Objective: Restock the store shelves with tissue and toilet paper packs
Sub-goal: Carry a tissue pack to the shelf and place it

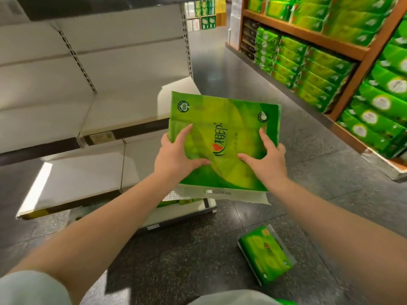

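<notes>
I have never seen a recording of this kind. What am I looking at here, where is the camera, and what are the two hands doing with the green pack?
There is no machine here. A person wears one wide-angle camera on the head, so the single picture looks forward and down along their own arms. The left hand and the right hand grip a flat green tissue pack by its two sides, thumbs on its face, and hold it in the air. To the left stands a white shelf unit whose boards look bare. To the right is a wooden shelf already packed with similar green packs. On the dark floor, near the person's right arm, lies another green pack, which neither hand touches. Under the held pack something low and white shows; I cannot tell what it is.
</notes>
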